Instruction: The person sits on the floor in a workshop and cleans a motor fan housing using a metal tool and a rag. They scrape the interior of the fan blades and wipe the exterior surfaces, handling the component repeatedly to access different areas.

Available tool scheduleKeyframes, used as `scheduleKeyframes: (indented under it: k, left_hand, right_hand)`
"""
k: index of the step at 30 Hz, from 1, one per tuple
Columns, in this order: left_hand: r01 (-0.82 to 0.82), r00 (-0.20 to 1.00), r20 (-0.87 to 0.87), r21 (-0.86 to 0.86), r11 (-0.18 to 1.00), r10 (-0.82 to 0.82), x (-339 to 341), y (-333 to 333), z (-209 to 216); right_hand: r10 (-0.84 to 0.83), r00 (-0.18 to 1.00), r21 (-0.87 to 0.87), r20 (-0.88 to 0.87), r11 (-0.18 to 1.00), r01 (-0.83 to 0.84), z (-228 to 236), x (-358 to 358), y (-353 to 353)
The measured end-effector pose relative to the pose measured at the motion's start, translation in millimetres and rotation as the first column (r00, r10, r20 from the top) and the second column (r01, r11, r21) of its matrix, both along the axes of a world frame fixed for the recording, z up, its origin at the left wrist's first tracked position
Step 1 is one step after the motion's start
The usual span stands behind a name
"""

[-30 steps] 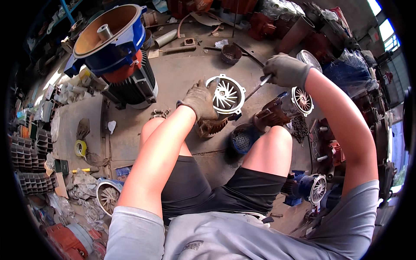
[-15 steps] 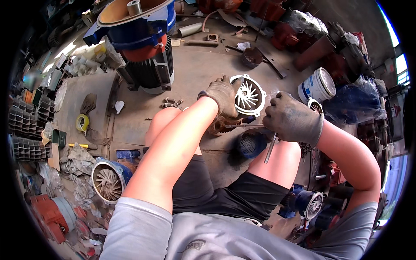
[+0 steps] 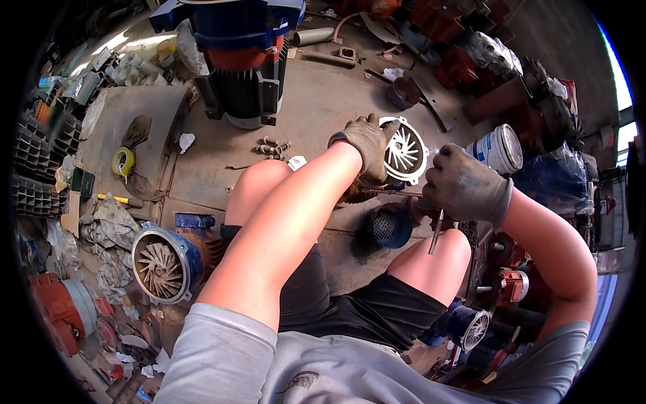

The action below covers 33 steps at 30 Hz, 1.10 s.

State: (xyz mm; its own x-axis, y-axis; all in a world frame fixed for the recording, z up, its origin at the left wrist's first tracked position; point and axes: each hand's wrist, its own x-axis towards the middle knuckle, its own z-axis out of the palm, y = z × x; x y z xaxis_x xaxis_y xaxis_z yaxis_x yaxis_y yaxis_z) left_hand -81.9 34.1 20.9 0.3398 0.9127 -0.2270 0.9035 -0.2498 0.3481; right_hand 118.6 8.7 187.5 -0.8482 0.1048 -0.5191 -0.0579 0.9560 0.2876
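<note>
Presently, left hand (image 3: 365, 149) against white-rimmed fan (image 3: 404, 151), fingers' grip unclear; right hand (image 3: 465, 186) clenched on metal bar (image 3: 437, 232). Floor (image 3: 319, 91) dusty; machine parts (image 3: 457, 69) crowd upper right.

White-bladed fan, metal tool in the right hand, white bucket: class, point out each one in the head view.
White-bladed fan (image 3: 402, 147): head view, on its central hub.
Metal tool (image 3: 437, 232): head view, on its lower bar.
White bucket (image 3: 489, 151): head view, on its side wall.

Grey-brown gloves (image 3: 465, 187), white-bladed fan (image 3: 402, 148); blue-red-black motor (image 3: 246, 77), yellow tape roll (image 3: 130, 160)
</note>
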Motion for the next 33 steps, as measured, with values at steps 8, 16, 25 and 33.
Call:
scheduleKeyframes:
  k: [8, 16, 25, 33]
  left_hand:
    - [0.007, 1.0, -0.012, 0.016, 1.0, -0.007, -2.6, -0.3, -1.2]
    - [0.013, 1.0, 0.026, 0.021, 1.0, -0.013, -1.2, -0.4, 1.8]
    - [0.145, 0.951, -0.26, -0.103, 0.984, -0.167, 3.6, 10.3, 24.5]
    - [0.063, 0.937, -0.339, -0.094, 0.994, -0.091, 11.1, -11.4, 24.6]
  right_hand:
    - [0.056, 0.998, 0.021, 0.01, 0.998, -0.056, -2.2, -12.4, 6.8]
    - [0.219, 0.972, 0.028, 0.085, 0.975, -0.222, 1.3, -49.6, 29.5]
    - [-0.749, 0.656, -0.075, -0.099, 0.663, 0.745, -19.6, -45.2, 18.7]
    - [-0.78, 0.621, -0.161, 0.077, 0.605, 0.78, -11.0, -44.4, 1.8]
